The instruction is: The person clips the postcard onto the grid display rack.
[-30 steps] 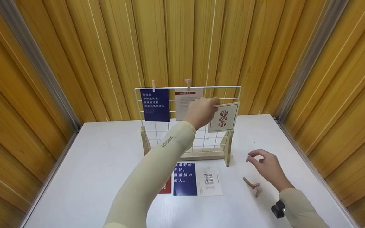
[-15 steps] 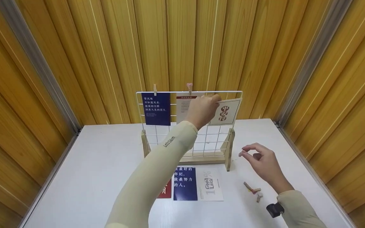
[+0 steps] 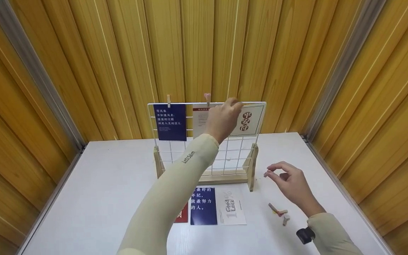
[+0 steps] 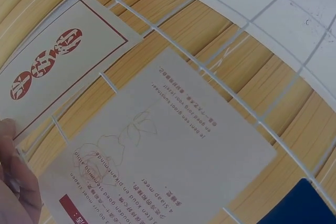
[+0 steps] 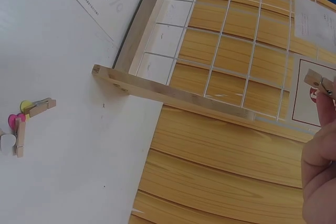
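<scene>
My left hand [image 3: 224, 118] pinches a white card [image 3: 255, 120] with red round characters by its upper left corner. The card lies close against the right part of the white wire grid [image 3: 227, 150], its top edge near the top bar. In the right wrist view, a small wooden clothespin [image 5: 316, 78] sits between the thumb and fingertips of my right hand [image 5: 321, 166]. That hand [image 3: 294, 186] hovers low, right of the grid's wooden stand [image 3: 253, 170]. Left of the white card, a rose-printed card [image 4: 157, 145] hangs from a pink-heart clothespin [image 3: 207, 97], partly covered by my left hand.
A blue card [image 3: 170, 129] hangs at the grid's left under a plain clothespin [image 3: 169, 100]. On the table lie another blue card [image 3: 204, 216], a Good Luck card [image 3: 233, 214] and a red card [image 3: 182, 215] partly behind my sleeve. Loose clothespins [image 3: 278, 211] lie at the right.
The left hand has raised the white card and straightened it, bringing its top edge up to the grid's top bar. The right hand has shifted slightly left, its fingertips closer together.
</scene>
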The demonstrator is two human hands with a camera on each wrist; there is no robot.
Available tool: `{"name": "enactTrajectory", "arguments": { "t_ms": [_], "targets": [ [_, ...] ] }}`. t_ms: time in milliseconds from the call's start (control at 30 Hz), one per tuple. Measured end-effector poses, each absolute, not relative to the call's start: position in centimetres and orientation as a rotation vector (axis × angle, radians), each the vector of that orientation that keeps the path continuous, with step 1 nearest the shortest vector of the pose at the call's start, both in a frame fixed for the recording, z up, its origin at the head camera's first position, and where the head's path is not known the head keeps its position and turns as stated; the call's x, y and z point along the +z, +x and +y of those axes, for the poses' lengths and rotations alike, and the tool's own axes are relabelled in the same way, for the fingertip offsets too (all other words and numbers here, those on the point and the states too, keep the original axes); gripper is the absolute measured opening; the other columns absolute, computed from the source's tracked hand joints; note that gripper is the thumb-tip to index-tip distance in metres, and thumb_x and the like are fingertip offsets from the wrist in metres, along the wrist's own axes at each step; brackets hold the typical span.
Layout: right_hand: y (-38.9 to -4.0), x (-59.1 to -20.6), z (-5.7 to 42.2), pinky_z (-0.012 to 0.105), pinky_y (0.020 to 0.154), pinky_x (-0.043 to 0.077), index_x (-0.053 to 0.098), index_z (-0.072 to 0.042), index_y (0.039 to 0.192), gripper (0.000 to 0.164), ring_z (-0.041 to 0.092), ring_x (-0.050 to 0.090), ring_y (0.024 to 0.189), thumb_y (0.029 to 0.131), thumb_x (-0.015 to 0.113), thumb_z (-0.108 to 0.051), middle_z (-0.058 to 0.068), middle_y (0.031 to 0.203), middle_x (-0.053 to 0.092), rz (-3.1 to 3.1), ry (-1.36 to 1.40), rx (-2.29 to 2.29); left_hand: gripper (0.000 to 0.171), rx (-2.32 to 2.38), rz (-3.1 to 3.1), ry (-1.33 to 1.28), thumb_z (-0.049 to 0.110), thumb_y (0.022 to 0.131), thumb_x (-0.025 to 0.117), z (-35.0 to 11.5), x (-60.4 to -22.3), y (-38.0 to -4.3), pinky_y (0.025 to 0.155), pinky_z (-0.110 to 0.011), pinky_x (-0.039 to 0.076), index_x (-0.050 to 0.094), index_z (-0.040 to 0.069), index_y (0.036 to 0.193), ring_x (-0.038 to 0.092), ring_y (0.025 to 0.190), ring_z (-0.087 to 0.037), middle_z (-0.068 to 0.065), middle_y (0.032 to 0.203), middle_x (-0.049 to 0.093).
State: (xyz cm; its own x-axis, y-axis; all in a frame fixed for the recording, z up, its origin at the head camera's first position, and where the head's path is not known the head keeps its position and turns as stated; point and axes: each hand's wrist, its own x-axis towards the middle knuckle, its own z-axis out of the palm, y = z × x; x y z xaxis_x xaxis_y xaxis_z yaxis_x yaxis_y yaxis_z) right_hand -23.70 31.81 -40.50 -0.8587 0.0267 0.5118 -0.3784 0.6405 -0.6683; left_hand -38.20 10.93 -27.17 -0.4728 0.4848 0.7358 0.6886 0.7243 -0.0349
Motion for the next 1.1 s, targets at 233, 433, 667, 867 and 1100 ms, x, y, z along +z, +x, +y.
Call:
{"name": "enactTrajectory", "arguments": {
  "t_ms": [233, 433, 667, 867, 1100],
  "targets": [
    [-23.4, -40.3, 32.0, 0.023, 0.056, 0.051, 0.072, -0.013, 0.103, 0.014, 0.015, 0.062, 0.064, 0.09, 0.073, -0.008, -0.003, 0.096, 0.069, -2.398, 0.267, 1.184, 0.021, -0.379, -2.198, -0.884, 0.016, 0.102, 0.057, 11.1, -26.6, -38.6, 0.059, -0.027, 0.057, 0.074, 0.016, 0.113, 0.066, 0.066, -0.016, -0.002, 0.104, 0.069],
    [-23.5, -39.0, 32.0, 0.021, 0.05, 0.046, 0.073, -0.011, 0.102, 0.012, 0.012, 0.06, 0.058, 0.09, 0.072, -0.007, 0.0, 0.097, 0.069, -2.368, 0.304, 1.205, 0.018, -0.384, -2.198, -0.882, 0.018, 0.099, 0.061, 11.2, -26.3, -39.1, 0.055, -0.028, 0.055, 0.076, 0.017, 0.109, 0.065, 0.066, -0.016, -0.002, 0.102, 0.067],
    [-23.9, -37.6, 32.3, 0.021, 0.052, 0.047, 0.073, -0.011, 0.102, 0.012, 0.014, 0.06, 0.06, 0.091, 0.072, -0.007, 0.0, 0.097, 0.07, -2.364, 0.336, 1.158, 0.019, -0.4, -2.166, -0.862, 0.013, 0.099, 0.06, 11.0, -26.7, -39.5, 0.053, -0.029, 0.055, 0.077, 0.018, 0.107, 0.066, 0.064, -0.018, -0.002, 0.1, 0.069],
    [-23.9, -37.8, 32.5, 0.023, 0.05, 0.047, 0.072, -0.012, 0.103, 0.014, 0.016, 0.061, 0.059, 0.09, 0.072, -0.007, -0.002, 0.096, 0.069, -2.389, 0.314, 1.159, 0.017, -0.415, -2.161, -0.849, 0.016, 0.1, 0.057, 11.2, -26.3, -39.7, 0.053, -0.03, 0.055, 0.073, 0.013, 0.095, 0.065, 0.063, -0.019, -0.003, 0.097, 0.069],
    [-23.8, -38.1, 32.8, 0.023, 0.051, 0.047, 0.073, -0.013, 0.103, 0.013, 0.016, 0.063, 0.062, 0.091, 0.072, -0.008, -0.001, 0.097, 0.069, -2.404, 0.284, 1.189, 0.014, -0.329, -2.283, -0.781, 0.02, 0.099, 0.061, 11.8, -25.3, -39.4, 0.057, -0.034, 0.057, 0.072, 0.011, 0.099, 0.068, 0.069, -0.021, -0.004, 0.097, 0.069]
  ]
}}
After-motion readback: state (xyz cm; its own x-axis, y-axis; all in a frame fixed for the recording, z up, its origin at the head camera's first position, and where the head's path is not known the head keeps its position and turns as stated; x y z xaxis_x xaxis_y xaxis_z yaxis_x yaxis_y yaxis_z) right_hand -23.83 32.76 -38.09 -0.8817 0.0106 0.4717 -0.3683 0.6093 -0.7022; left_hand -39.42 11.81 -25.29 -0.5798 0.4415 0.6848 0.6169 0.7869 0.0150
